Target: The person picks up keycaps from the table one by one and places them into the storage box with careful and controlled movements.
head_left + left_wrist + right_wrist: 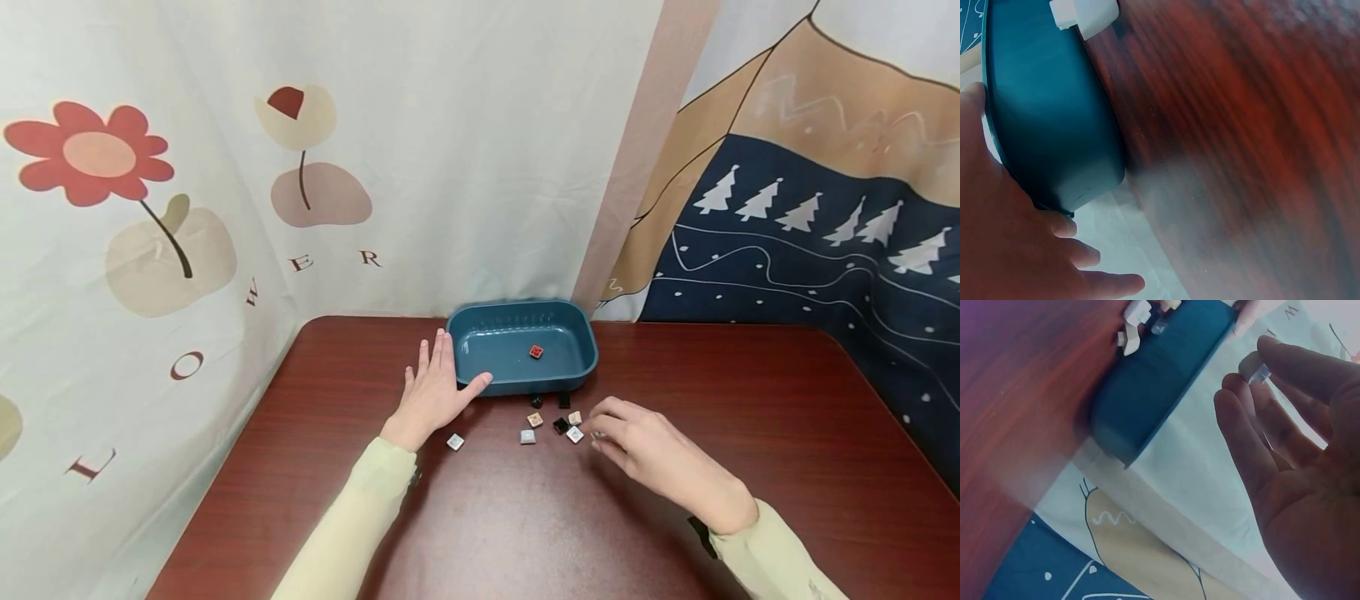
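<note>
My left hand [430, 398] rests against the left end of a blue plastic tray [491, 365], fingers straight and the thumb lying by its front rim. One red keycap [536, 352] lies inside the tray. Just right of the loose pieces, my right hand [660, 458] is raised above the table. In the right wrist view its thumb and fingertips pinch a small whitish keycap [1251, 366] with a clear part beneath. Closest to that hand lie a beige keycap [574, 418], a white one [574, 435] and a black one [561, 426].
In front of the tray are also a yellowish keycap [535, 420], a pale blue one [527, 437] and two dark pieces near its wall. Another white keycap [455, 442] sits apart by the left wrist. Behind the brown table [487, 533] hangs a printed curtain [465, 167].
</note>
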The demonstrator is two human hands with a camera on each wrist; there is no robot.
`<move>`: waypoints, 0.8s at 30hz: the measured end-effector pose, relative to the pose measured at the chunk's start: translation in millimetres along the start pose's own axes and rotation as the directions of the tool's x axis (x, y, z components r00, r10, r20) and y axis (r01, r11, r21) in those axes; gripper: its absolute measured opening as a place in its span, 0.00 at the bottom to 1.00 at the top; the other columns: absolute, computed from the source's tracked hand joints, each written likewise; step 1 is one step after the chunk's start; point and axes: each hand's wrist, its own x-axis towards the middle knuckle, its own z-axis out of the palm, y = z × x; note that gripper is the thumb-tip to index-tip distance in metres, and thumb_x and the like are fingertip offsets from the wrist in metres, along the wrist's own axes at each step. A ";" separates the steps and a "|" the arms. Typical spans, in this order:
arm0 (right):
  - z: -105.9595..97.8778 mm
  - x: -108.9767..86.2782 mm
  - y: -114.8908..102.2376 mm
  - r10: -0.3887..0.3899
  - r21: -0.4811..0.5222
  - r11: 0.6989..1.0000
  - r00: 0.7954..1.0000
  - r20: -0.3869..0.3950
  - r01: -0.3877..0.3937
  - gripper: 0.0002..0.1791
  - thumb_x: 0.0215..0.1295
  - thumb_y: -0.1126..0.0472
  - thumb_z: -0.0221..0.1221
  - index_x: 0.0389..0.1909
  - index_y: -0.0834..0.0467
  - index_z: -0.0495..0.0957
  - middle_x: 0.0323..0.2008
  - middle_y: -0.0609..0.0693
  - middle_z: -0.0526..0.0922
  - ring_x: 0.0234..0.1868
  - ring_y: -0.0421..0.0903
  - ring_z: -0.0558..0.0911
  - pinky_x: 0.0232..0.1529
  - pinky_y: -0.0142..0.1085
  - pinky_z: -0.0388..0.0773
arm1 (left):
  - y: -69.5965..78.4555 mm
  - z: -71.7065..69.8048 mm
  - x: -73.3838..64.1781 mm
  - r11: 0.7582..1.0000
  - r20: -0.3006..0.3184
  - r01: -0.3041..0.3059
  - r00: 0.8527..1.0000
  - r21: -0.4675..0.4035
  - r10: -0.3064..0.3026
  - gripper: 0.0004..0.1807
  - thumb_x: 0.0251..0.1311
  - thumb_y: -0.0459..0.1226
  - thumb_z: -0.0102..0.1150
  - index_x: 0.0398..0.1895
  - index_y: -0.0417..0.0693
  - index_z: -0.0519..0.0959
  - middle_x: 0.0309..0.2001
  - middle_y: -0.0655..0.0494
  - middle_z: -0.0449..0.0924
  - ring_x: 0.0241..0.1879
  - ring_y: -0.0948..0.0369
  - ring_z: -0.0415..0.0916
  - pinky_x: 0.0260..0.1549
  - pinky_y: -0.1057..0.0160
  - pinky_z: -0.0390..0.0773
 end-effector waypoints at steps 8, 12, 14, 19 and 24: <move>1.6 12.6 8.2 -0.019 -0.018 1.000 0.992 -0.123 0.017 0.17 0.51 0.73 0.77 0.41 0.55 0.88 0.41 0.43 0.82 0.37 0.36 0.83 0.36 0.31 0.82 | -0.8 1.2 0.2 1.000 -0.009 -0.005 1.000 0.005 0.005 0.62 0.66 0.74 0.41 0.84 0.41 0.36 0.84 0.48 0.32 0.82 0.42 0.31 0.72 0.29 0.47; 1.8 21.0 11.8 0.020 -0.020 1.000 0.989 -0.149 -0.023 0.16 0.53 0.71 0.76 0.43 0.57 0.88 0.42 0.46 0.83 0.37 0.39 0.83 0.35 0.33 0.83 | -0.9 1.4 0.1 1.000 -0.012 -0.008 1.000 -0.001 0.008 0.61 0.66 0.74 0.42 0.84 0.41 0.36 0.84 0.47 0.33 0.82 0.42 0.32 0.71 0.29 0.47; 1.4 25.1 13.2 0.046 -0.019 0.999 0.986 -0.158 -0.050 0.15 0.56 0.70 0.75 0.45 0.58 0.88 0.43 0.47 0.84 0.38 0.40 0.84 0.36 0.36 0.84 | -1.0 1.3 -0.1 1.000 -0.014 -0.010 1.000 -0.003 0.010 0.61 0.66 0.74 0.42 0.84 0.40 0.36 0.84 0.47 0.34 0.82 0.42 0.32 0.71 0.28 0.47; 2.1 33.7 17.6 0.109 0.004 0.994 0.979 -0.174 -0.110 0.14 0.59 0.68 0.74 0.46 0.58 0.88 0.43 0.48 0.83 0.40 0.44 0.84 0.38 0.38 0.84 | -0.9 0.6 -0.6 1.000 -0.005 -0.007 1.000 -0.005 0.007 0.62 0.66 0.74 0.42 0.84 0.41 0.36 0.84 0.47 0.33 0.82 0.42 0.32 0.71 0.28 0.47; 3.7 44.5 22.4 0.164 0.040 0.986 0.967 -0.193 -0.159 0.13 0.62 0.65 0.73 0.48 0.58 0.88 0.43 0.49 0.84 0.39 0.45 0.84 0.37 0.38 0.84 | -0.9 0.0 -0.4 1.000 -0.002 -0.003 1.000 -0.009 0.003 0.62 0.66 0.74 0.42 0.84 0.41 0.36 0.84 0.47 0.33 0.82 0.41 0.32 0.71 0.28 0.47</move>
